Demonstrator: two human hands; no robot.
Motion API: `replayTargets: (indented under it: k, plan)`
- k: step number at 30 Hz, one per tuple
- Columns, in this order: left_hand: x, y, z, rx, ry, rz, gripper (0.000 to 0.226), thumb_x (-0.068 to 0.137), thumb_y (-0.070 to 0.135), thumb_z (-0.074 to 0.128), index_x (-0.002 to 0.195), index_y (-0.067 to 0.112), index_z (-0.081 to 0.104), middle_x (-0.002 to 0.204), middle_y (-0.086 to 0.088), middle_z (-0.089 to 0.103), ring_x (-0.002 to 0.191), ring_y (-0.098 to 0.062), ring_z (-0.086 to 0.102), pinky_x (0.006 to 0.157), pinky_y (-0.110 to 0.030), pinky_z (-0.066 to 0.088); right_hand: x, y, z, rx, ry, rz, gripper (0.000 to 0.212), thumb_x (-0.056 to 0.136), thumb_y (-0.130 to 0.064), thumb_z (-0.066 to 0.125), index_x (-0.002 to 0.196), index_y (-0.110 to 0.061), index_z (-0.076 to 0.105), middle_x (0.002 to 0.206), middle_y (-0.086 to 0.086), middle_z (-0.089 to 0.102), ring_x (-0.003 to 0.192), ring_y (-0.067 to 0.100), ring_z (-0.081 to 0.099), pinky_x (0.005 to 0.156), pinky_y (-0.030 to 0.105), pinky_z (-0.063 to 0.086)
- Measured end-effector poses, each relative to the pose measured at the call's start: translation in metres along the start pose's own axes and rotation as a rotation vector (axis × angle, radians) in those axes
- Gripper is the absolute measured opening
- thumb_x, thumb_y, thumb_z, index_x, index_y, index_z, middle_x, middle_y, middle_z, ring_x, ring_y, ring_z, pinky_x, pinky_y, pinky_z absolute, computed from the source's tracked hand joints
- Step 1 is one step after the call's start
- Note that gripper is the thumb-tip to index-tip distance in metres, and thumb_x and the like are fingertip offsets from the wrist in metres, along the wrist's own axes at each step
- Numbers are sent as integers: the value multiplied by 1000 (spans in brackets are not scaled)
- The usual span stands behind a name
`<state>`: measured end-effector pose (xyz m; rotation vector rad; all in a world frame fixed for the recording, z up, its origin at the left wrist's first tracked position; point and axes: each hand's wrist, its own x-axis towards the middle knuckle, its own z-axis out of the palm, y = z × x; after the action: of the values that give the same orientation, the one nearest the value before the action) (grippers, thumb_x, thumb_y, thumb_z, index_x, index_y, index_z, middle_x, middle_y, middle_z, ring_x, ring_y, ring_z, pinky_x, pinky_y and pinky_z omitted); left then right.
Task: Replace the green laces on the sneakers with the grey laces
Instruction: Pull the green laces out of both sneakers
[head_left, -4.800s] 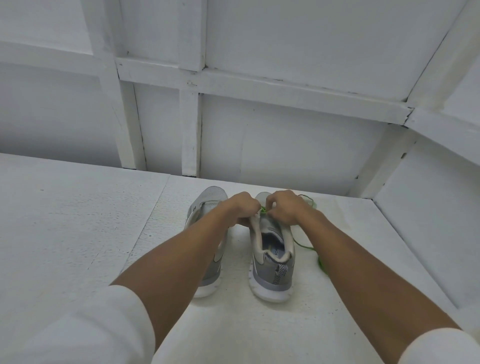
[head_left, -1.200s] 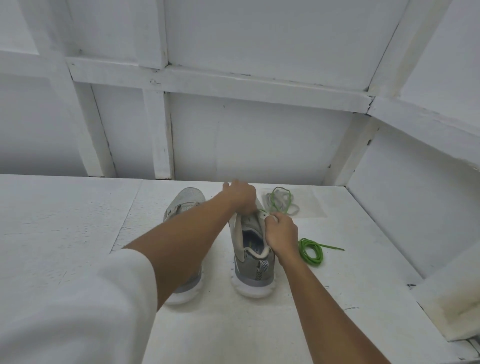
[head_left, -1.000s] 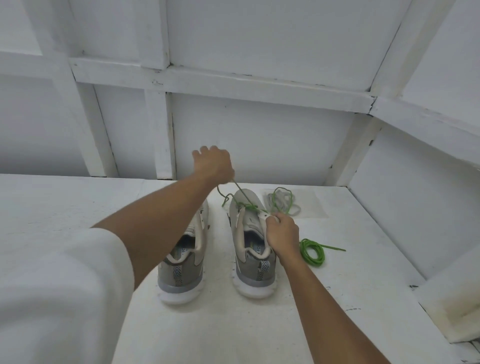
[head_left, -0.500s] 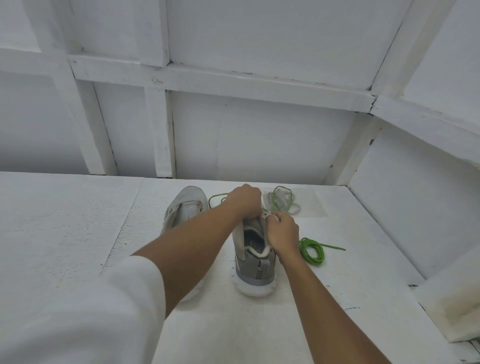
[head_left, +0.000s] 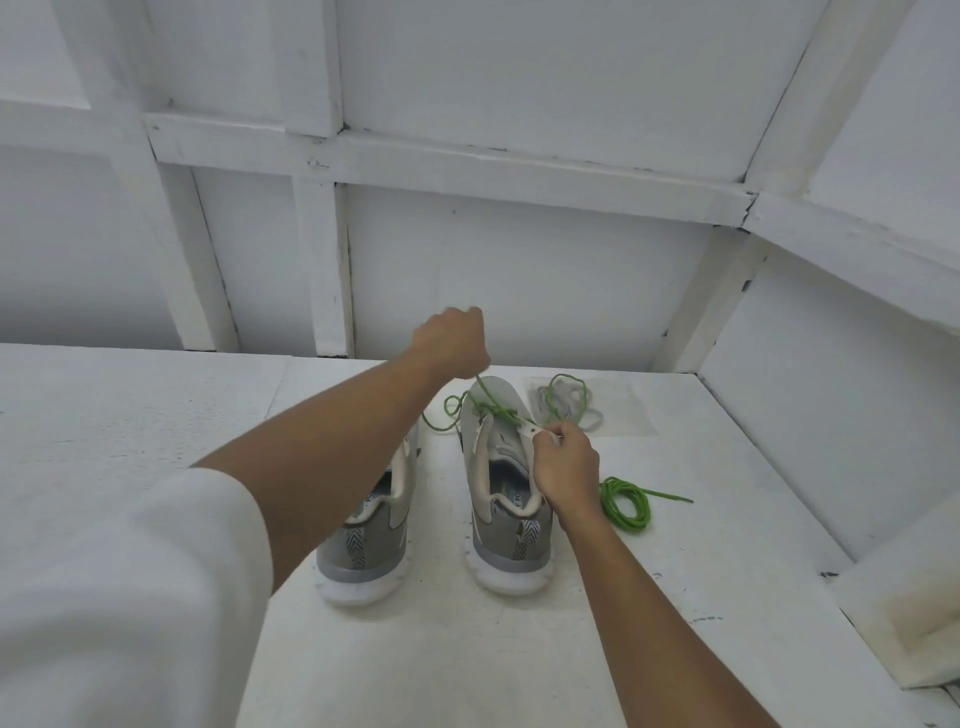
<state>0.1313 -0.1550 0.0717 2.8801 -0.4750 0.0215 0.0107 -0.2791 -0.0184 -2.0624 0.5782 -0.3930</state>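
Observation:
Two grey sneakers stand side by side, heels towards me: the left sneaker (head_left: 371, 545) and the right sneaker (head_left: 506, 514). My left hand (head_left: 452, 340) is raised above the right sneaker's toe, shut on a taut strand of the green lace (head_left: 488, 402) that still runs through that shoe; slack loops of it lie between the toes. My right hand (head_left: 566, 470) grips the right sneaker's eyelet flap. A coiled green lace (head_left: 626, 504) lies to the right of that shoe. The grey laces (head_left: 563, 402) lie in a loose pile behind it.
The shoes stand on a white board surface (head_left: 156, 415) boxed in by white framed walls behind and on the right. A white foam block (head_left: 904, 613) sits at the near right edge.
My left hand has risen from the right sneaker's tongue and pulled the green lace up and taut. My right hand has stayed on the shoe.

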Motion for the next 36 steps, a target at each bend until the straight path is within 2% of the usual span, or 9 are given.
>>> replayTargets:
  k: [4,6,10,13,18,24,28,33,36]
  plan:
    - [-11,30,37,33,-277,195,21,87,21,56,95,8,70,93,-8,67,94,-29,63,72,-31,50,0,0,-1,2,3,1,14,93,-17,47,97,-16,60,92,0,57,88,21,52,74,29,37]
    - [-14,36,51,39,-284,180,18,87,17,54,71,10,56,72,-5,54,77,-27,58,62,-31,44,0,1,-1,10,8,3,15,93,-17,47,98,-15,61,92,1,58,88,22,52,74,30,37]
    - [-13,34,46,55,-272,179,29,88,14,51,61,12,40,67,-5,46,74,-26,50,63,-31,40,0,1,0,-2,9,-1,17,93,-17,47,100,-14,61,94,1,57,88,21,51,75,30,37]
    - [-7,21,31,45,-237,148,27,89,14,49,63,8,44,84,-11,59,79,-26,52,66,-30,41,0,1,0,9,10,6,16,93,-17,47,100,-14,61,93,0,56,88,21,50,75,29,37]
    - [3,-16,2,-14,-75,42,32,89,28,55,110,4,61,111,-14,57,94,-33,58,72,-31,44,2,2,2,7,13,1,12,92,-16,48,93,-14,60,91,2,59,88,24,55,73,31,39]
    - [-6,-27,5,205,-244,90,27,83,24,62,65,12,48,76,-4,55,74,-24,54,63,-31,44,2,2,1,6,-12,-10,12,93,-17,47,93,-15,59,89,1,57,88,24,54,74,31,39]
    - [-18,-19,18,344,-390,108,28,83,17,63,61,13,45,66,0,45,74,-25,50,67,-31,43,6,1,-3,-41,-77,-21,15,93,-18,44,94,-14,59,96,5,61,89,25,55,74,31,40]
    - [-16,-9,21,-46,-322,52,28,91,18,47,95,2,69,85,-9,69,73,-26,60,62,-26,47,22,-12,-16,-197,-258,-75,28,92,-26,53,117,-14,55,103,1,55,95,18,51,80,26,37]
    - [-17,0,31,-253,-343,3,32,94,29,51,97,2,68,89,-12,73,73,-26,70,65,-31,58,38,-27,-19,-283,-284,-192,28,90,-25,57,115,-12,60,104,-2,57,97,15,52,80,23,35]
